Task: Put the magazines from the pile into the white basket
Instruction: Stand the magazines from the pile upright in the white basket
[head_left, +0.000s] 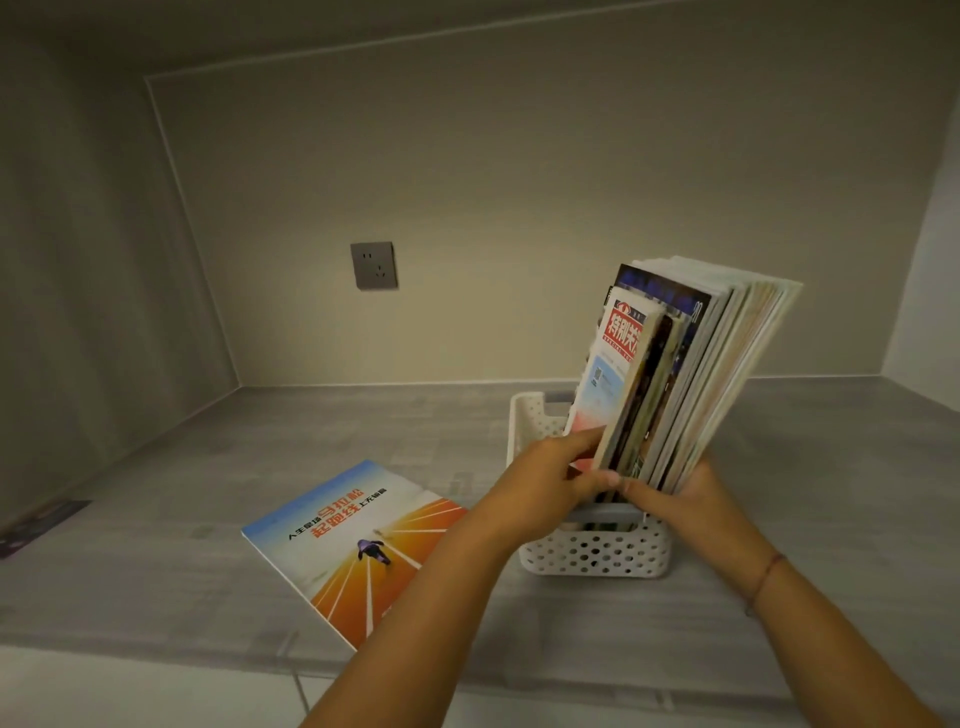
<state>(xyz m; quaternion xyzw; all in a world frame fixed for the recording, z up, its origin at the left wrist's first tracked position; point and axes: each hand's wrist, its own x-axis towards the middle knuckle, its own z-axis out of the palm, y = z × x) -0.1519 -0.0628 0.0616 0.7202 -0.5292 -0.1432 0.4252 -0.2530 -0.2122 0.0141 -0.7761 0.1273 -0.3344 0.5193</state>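
Note:
A white perforated basket (592, 556) stands on the grey floor at centre right. Several magazines (691, 374) stand upright in it, leaning right and fanned at the top. My left hand (550, 478) grips the near lower edge of the leftmost magazines, thumb on the red-titled cover. My right hand (685, 499) holds the thicker bundle from the right and below. One magazine (358, 540) with an orange and blue cover and a runner lies flat on the floor left of the basket, apart from both hands.
A grey wall socket (374, 265) sits on the back wall. Walls close the space at left, back and right. A dark flat item (36, 525) lies at the far left edge. A lighter floor strip (130, 691) runs along the near edge.

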